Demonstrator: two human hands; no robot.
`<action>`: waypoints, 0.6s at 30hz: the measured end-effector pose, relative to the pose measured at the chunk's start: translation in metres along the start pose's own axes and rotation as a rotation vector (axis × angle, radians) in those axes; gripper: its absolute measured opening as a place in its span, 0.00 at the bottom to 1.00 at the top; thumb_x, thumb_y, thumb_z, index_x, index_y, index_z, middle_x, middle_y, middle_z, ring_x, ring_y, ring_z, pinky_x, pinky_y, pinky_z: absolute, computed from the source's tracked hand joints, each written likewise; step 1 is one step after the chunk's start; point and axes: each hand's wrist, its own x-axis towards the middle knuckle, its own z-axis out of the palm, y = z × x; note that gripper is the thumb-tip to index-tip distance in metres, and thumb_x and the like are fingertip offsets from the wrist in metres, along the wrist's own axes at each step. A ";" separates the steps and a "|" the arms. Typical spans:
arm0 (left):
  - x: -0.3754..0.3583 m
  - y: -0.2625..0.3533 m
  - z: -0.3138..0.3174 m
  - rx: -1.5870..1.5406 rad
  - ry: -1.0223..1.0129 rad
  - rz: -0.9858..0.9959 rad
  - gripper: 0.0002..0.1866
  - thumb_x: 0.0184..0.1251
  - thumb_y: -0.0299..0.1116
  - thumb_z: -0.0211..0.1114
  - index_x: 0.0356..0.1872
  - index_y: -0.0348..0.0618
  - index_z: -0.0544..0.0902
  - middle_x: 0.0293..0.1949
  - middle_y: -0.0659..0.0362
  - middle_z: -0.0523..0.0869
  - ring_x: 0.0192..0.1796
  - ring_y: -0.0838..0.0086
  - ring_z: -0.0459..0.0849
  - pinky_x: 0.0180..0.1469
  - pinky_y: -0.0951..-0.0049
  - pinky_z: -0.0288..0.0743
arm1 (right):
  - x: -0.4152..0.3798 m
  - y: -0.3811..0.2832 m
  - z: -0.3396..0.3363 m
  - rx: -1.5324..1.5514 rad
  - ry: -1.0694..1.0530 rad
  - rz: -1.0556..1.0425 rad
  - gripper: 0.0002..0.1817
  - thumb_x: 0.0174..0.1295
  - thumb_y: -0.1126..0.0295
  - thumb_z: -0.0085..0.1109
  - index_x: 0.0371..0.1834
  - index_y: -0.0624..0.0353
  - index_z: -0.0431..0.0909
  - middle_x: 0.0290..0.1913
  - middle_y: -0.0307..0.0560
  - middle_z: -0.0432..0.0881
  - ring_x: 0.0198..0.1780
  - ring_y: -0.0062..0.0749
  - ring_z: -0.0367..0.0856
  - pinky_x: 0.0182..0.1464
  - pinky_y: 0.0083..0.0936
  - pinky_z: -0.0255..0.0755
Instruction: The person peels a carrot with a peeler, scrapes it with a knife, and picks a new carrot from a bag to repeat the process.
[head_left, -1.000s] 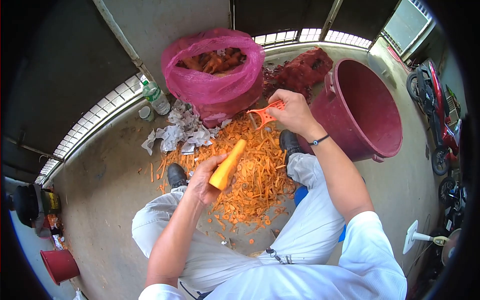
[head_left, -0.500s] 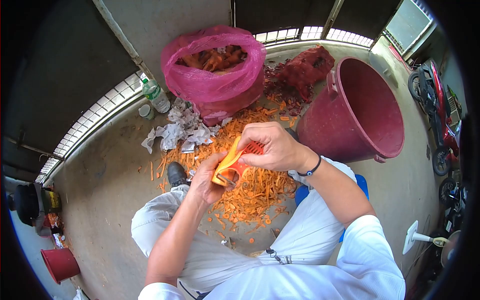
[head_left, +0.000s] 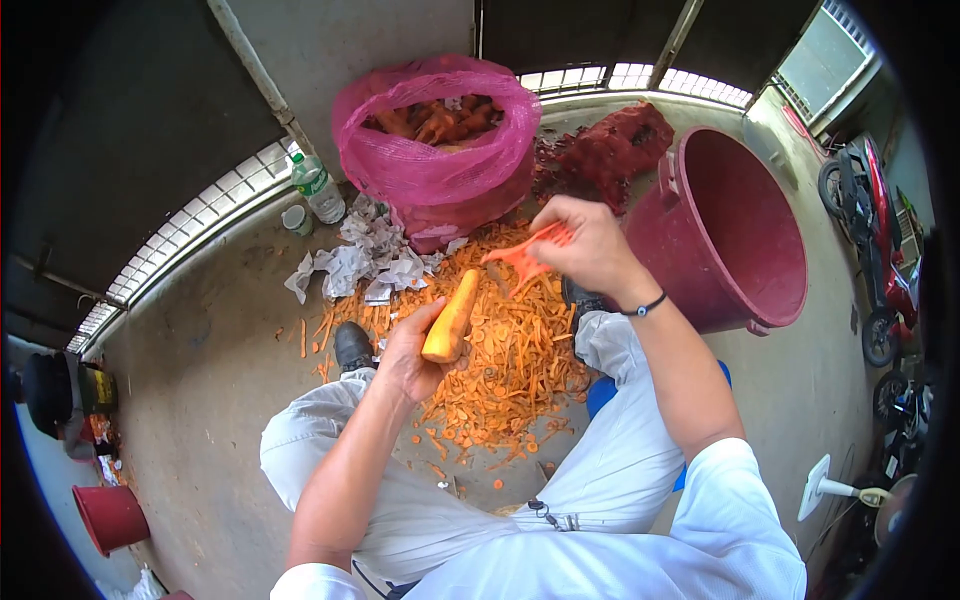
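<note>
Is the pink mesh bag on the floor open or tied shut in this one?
Open: the pink mesh bag has its mouth spread wide, with orange-brown contents visible inside.

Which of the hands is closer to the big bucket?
Right. The right hand, holding the peeler, is near the side of the big bucket; the left hand, holding the carrot, is farther off to the left.

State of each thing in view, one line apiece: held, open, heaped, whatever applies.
Carrot: held in left hand
Peeler: held in right hand
Pink mesh bag: open
Large maroon bucket: open
Bottle: capped
Papers: crumpled
Orange peelings: heaped on the floor
</note>
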 end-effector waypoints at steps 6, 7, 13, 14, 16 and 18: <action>0.000 -0.002 -0.003 -0.025 -0.148 -0.038 0.18 0.79 0.47 0.58 0.56 0.45 0.80 0.40 0.57 0.87 0.35 0.68 0.86 0.31 0.67 0.77 | -0.019 -0.039 0.032 0.198 -0.239 -0.148 0.09 0.53 0.73 0.72 0.35 0.64 0.84 0.32 0.45 0.86 0.35 0.26 0.86 0.40 0.25 0.78; -0.001 -0.003 0.010 -0.048 -0.038 -0.005 0.17 0.79 0.46 0.58 0.55 0.45 0.80 0.39 0.58 0.87 0.34 0.70 0.86 0.31 0.67 0.78 | -0.020 -0.040 0.035 0.172 -0.229 -0.209 0.09 0.53 0.72 0.72 0.34 0.63 0.84 0.32 0.46 0.86 0.35 0.29 0.86 0.40 0.26 0.78; -0.008 -0.004 0.016 -0.024 0.007 -0.004 0.16 0.80 0.45 0.58 0.54 0.45 0.80 0.38 0.58 0.87 0.30 0.72 0.85 0.22 0.71 0.72 | -0.019 -0.038 0.040 0.125 -0.213 -0.308 0.10 0.52 0.71 0.72 0.33 0.63 0.83 0.31 0.48 0.84 0.34 0.35 0.85 0.38 0.29 0.78; -0.008 -0.004 0.011 -0.028 -0.074 -0.023 0.16 0.79 0.45 0.60 0.53 0.44 0.80 0.38 0.57 0.88 0.31 0.71 0.86 0.20 0.71 0.73 | -0.018 -0.039 0.040 0.136 -0.196 -0.344 0.09 0.52 0.72 0.72 0.33 0.63 0.83 0.30 0.48 0.84 0.33 0.34 0.85 0.38 0.29 0.78; -0.010 -0.006 0.009 -0.026 -0.106 -0.040 0.17 0.78 0.46 0.60 0.54 0.44 0.80 0.38 0.56 0.87 0.31 0.70 0.86 0.19 0.73 0.70 | -0.017 -0.038 0.037 0.145 -0.175 -0.380 0.08 0.52 0.72 0.71 0.33 0.63 0.83 0.30 0.48 0.84 0.33 0.34 0.85 0.37 0.28 0.77; -0.012 -0.008 0.009 -0.024 -0.140 -0.058 0.18 0.78 0.46 0.60 0.55 0.44 0.80 0.38 0.56 0.87 0.31 0.69 0.86 0.17 0.75 0.68 | -0.010 -0.028 0.028 0.068 -0.168 -0.306 0.08 0.52 0.73 0.71 0.33 0.62 0.83 0.29 0.47 0.84 0.31 0.32 0.85 0.36 0.27 0.77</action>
